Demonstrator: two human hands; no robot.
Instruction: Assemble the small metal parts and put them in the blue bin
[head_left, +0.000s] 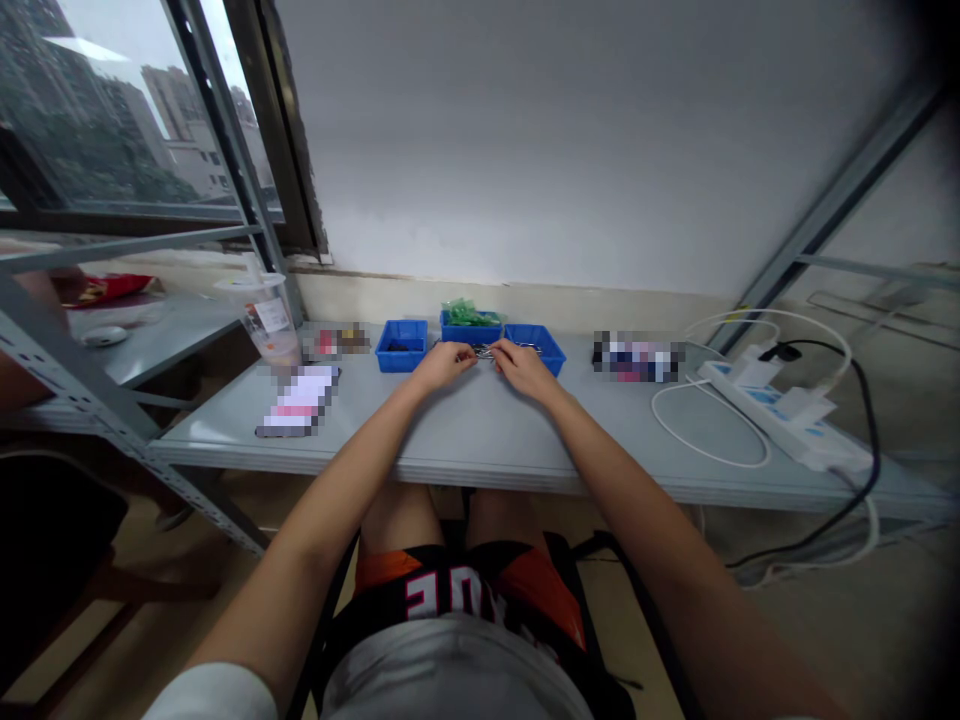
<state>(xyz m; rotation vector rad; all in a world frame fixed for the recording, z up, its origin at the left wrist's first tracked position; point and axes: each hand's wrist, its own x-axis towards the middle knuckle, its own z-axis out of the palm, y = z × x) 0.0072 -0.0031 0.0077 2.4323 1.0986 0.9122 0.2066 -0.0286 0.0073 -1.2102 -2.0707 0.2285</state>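
Pinching a small metal part [484, 352] together, left hand [444, 364] and right hand [525, 368] work before blue bins [401, 345].

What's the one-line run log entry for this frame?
left hand: pinching small metal parts | right hand: same parts | behind: three blue plastic bins | surface: grey metal table
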